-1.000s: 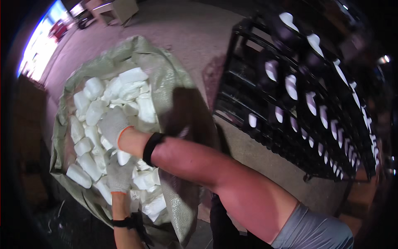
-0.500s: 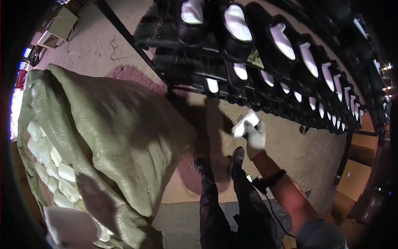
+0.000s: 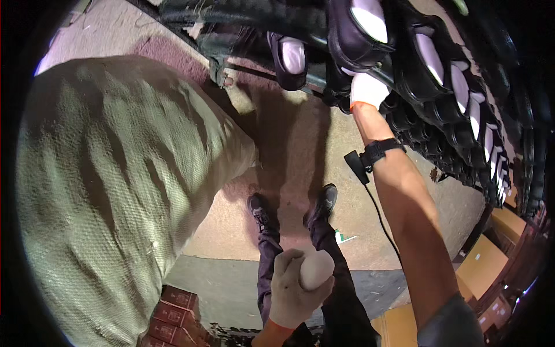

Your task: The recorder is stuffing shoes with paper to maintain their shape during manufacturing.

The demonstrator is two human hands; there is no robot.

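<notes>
My left hand (image 3: pixel 295 289), in a pale glove, is closed around a smooth white rounded shoe insert (image 3: pixel 317 269) in front of my legs. My right hand (image 3: pixel 369 91), in a white glove with an orange cuff, reaches up to the lower row of the rack. Its fingers are hidden at a dark shoe (image 3: pixel 337 80) there, so what they hold cannot be seen. Just above hangs a large black shoe (image 3: pixel 347 40) with a white insert (image 3: pixel 370 20) in its opening. Left of my right hand, another black shoe (image 3: pixel 278 61) holds a white insert (image 3: pixel 293 56).
A big pale green woven sack (image 3: pixel 115 156) fills the left side. The black rack (image 3: pixel 243 20) carries many shoes toward the right. Cardboard boxes (image 3: pixel 483 260) stand at the right, and dark red boxes (image 3: pixel 173 315) at the lower left. A black cable (image 3: pixel 378 217) trails from my right wrist.
My right hand has moved up from above the floor, where it held a white insert, to the rack. My left hand has come into clear view with an insert. The sack's opening has left view.
</notes>
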